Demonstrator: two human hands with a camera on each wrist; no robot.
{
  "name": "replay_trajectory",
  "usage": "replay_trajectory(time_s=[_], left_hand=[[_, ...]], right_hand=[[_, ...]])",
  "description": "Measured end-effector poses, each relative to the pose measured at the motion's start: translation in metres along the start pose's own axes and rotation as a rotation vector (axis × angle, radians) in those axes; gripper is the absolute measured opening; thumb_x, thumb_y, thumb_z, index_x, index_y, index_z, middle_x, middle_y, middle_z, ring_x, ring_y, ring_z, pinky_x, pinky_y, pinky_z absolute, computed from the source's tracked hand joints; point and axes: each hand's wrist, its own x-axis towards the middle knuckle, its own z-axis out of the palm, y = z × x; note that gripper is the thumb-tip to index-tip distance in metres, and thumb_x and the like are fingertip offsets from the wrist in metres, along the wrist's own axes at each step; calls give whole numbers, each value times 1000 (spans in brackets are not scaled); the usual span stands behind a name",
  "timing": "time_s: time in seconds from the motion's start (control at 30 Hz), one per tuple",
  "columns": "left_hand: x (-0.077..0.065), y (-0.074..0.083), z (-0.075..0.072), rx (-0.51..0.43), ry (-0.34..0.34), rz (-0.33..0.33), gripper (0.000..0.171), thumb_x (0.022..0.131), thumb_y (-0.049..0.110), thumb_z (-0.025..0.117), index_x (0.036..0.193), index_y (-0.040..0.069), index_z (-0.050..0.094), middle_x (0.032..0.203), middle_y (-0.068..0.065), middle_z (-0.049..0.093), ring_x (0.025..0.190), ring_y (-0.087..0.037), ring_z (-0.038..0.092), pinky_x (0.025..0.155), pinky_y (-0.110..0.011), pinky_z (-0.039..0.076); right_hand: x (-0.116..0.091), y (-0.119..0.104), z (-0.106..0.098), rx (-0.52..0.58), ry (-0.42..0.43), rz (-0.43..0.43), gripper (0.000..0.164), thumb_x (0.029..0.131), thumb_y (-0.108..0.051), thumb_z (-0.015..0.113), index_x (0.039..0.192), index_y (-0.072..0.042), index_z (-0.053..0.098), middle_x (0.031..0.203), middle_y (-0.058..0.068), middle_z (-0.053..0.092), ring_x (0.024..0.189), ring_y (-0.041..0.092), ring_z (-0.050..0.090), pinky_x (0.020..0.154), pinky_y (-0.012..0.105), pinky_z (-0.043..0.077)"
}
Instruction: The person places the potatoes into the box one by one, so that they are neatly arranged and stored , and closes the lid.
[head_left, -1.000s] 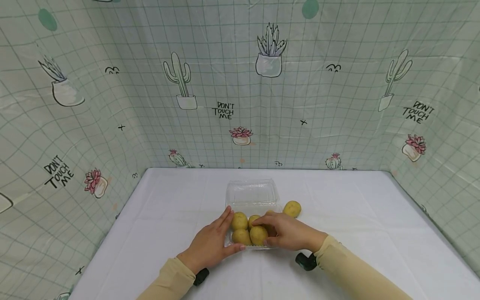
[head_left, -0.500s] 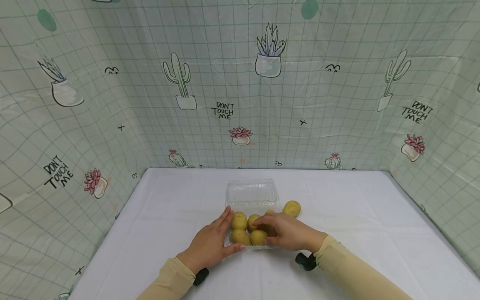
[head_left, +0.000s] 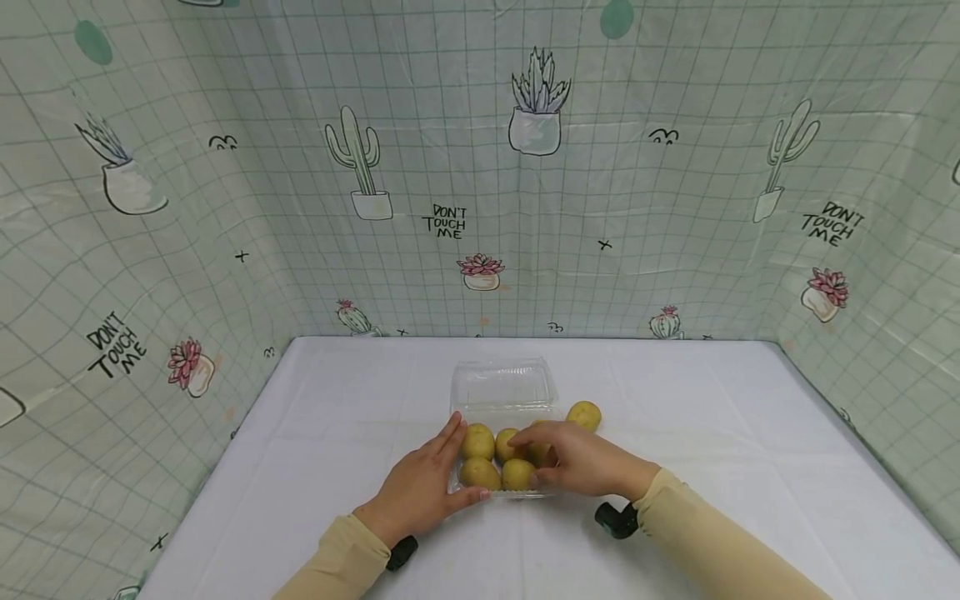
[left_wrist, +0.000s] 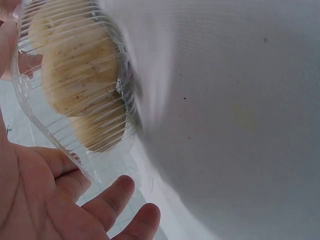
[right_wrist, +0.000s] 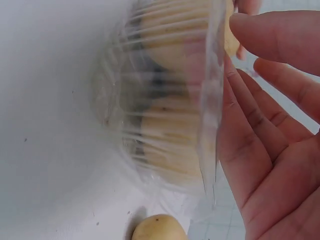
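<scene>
A clear plastic clamshell box (head_left: 504, 385) stands with its lid folded back, holding several yellow potatoes (head_left: 480, 473). My left hand (head_left: 420, 490) rests along the box's left side, fingers fairly straight at the rim and thumb at the front left corner. In the left wrist view, potatoes (left_wrist: 82, 65) show through the ribbed wall, past the fingers. My right hand (head_left: 588, 460) hovers over the box's right end with its fingers loosely bent and spread above the potatoes. The right wrist view shows its fingers at the rim and potatoes (right_wrist: 172, 137) behind the plastic.
One loose potato (head_left: 584, 416) lies on the white tablecloth (head_left: 360, 400) just beyond the box's right back corner. A patterned grid curtain (head_left: 480, 167) rises behind the table and on both sides.
The potato at the front, under the right fingers, has sunk lower into the box and been let go. The right hand has since shifted slightly right. The left hand has stayed in place.
</scene>
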Motion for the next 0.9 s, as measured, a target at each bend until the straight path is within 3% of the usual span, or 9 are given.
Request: replay_trajectory(time_s=[0.2, 0.5, 0.9], left_hand=[[0, 0, 0, 1, -4, -7, 99, 92, 69, 52, 155, -4, 28, 162, -17, 20, 140, -34, 37, 107, -47, 40], [0, 1, 0, -7, -5, -13, 100, 92, 69, 53, 155, -4, 28, 162, -17, 20, 140, -35, 37, 107, -47, 40], [0, 2, -1, -2, -3, -12, 99, 92, 69, 53, 154, -4, 28, 162, -17, 20, 141, -35, 36, 107, -47, 40]], right_hand=[[-5, 3, -6, 29, 29, 28, 47, 89, -9, 77, 133, -8, 62, 134, 0, 60, 107, 21, 63, 80, 27, 55], [-10, 8, -12, 76, 50, 45, 46, 89, -7, 77, 132, -9, 62, 129, 6, 63, 83, 8, 66, 75, 28, 56], [-26, 17, -29, 85, 121, 92, 45, 90, 0, 72, 133, -8, 61, 125, 10, 64, 86, 13, 67, 75, 30, 56]])
